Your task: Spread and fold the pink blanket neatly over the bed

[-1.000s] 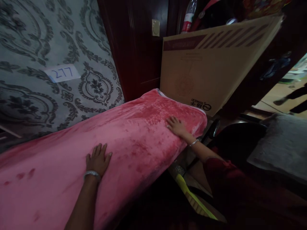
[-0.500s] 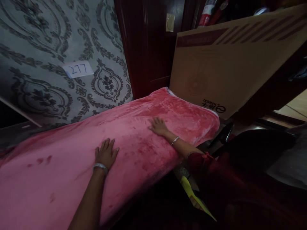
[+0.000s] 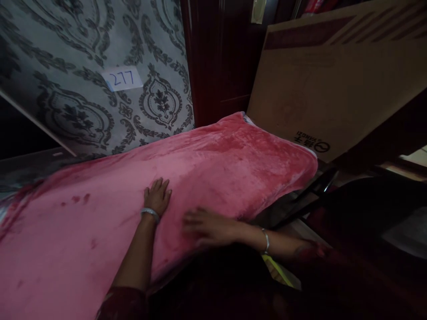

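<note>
A pink plush blanket (image 3: 213,178) is spread over a long flat surface, with a pale hem showing at its far right edge. My left hand (image 3: 157,197) lies flat on it near the middle, fingers spread and nothing held. Close to the near edge is my right hand (image 3: 208,226), palm down at the blanket, fingers stretched out and slightly smeared by motion. Each wrist wears a bracelet. Darker brushed marks show in the pile around both hands and farther left.
Behind the blanket stands a grey patterned wall (image 3: 160,98) bearing a paper marked 277 (image 3: 125,78). A dark red door (image 3: 220,58) and a large cardboard box (image 3: 310,89) are at the back right. Something yellow (image 3: 282,272) shows below my right forearm.
My right hand has swept from the blanket's far right part toward me and left, to the near edge. The left hand stays on its spot while the view shifts.
</note>
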Demonstrator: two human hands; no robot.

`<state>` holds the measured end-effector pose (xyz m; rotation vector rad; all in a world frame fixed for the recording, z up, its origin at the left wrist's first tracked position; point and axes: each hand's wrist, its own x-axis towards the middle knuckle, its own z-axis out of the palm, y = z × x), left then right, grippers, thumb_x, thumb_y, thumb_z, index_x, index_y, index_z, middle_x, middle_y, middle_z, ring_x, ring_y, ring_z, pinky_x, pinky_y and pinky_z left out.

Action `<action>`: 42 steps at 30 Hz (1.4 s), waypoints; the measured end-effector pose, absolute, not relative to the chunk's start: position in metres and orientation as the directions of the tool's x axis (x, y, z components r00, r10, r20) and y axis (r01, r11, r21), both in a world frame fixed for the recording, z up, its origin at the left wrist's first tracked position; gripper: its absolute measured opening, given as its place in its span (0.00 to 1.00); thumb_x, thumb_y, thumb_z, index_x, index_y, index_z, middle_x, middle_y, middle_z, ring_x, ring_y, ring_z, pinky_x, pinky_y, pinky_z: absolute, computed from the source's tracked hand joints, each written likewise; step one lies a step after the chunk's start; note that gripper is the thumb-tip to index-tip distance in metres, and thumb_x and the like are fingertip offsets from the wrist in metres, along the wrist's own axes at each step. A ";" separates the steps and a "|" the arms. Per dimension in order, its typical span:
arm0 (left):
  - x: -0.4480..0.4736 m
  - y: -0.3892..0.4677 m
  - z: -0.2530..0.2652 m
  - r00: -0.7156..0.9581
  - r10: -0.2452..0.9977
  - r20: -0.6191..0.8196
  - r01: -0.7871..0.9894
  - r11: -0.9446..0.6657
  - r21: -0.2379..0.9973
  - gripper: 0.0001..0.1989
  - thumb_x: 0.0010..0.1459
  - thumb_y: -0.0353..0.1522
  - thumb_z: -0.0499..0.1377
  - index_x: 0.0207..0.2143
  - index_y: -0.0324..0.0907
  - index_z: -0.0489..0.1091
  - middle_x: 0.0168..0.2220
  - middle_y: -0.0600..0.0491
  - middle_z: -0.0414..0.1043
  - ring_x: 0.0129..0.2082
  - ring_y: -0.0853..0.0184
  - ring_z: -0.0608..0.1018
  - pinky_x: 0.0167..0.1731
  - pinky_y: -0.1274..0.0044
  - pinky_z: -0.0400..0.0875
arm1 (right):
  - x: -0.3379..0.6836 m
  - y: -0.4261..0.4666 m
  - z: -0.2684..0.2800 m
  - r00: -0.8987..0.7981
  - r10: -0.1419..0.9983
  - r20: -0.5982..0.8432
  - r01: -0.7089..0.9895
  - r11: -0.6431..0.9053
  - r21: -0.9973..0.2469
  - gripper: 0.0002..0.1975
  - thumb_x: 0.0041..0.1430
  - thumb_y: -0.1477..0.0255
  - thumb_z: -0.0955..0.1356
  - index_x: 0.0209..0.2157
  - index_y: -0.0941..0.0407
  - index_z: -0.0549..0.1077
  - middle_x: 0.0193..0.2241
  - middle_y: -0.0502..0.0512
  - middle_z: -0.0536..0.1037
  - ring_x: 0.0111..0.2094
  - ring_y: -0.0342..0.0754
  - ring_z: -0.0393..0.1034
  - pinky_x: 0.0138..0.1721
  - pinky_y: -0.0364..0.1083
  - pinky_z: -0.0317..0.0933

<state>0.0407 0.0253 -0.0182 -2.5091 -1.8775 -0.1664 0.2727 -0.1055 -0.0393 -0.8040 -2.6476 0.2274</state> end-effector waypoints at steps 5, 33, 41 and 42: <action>0.042 0.024 -0.016 0.275 0.959 0.064 0.959 -0.278 0.052 0.28 0.70 0.36 0.45 0.70 0.40 0.60 0.73 0.41 0.52 0.73 0.53 0.56 0.68 0.53 0.52 | 0.394 -0.051 -0.047 -0.188 0.958 0.215 0.939 0.239 -0.246 0.31 0.72 0.57 0.61 0.70 0.55 0.62 0.71 0.66 0.56 0.71 0.62 0.49 0.68 0.65 0.48; 0.016 0.030 -0.039 0.170 0.903 0.395 0.898 -0.307 0.315 0.33 0.69 0.42 0.45 0.70 0.34 0.57 0.74 0.37 0.49 0.73 0.53 0.55 0.68 0.57 0.55 | 0.263 0.081 -0.027 -0.628 0.760 0.167 0.742 0.649 -0.165 0.35 0.67 0.48 0.64 0.71 0.45 0.60 0.72 0.51 0.57 0.71 0.55 0.50 0.69 0.56 0.49; 0.011 0.027 -0.037 0.196 0.871 0.451 0.869 -0.367 0.332 0.32 0.69 0.40 0.43 0.73 0.43 0.52 0.71 0.44 0.58 0.73 0.56 0.56 0.71 0.57 0.50 | 0.241 0.055 -0.042 -0.764 0.496 0.413 0.451 0.868 -0.207 0.25 0.66 0.54 0.66 0.64 0.35 0.68 0.68 0.38 0.64 0.68 0.58 0.58 0.67 0.57 0.55; 0.011 0.027 -0.039 0.185 0.881 0.436 0.874 -0.350 0.337 0.33 0.69 0.39 0.43 0.73 0.43 0.51 0.71 0.44 0.59 0.73 0.56 0.56 0.71 0.57 0.50 | 0.255 0.073 -0.035 -0.710 0.588 0.386 0.545 0.807 -0.228 0.26 0.67 0.56 0.65 0.65 0.40 0.68 0.68 0.42 0.64 0.68 0.59 0.57 0.68 0.56 0.53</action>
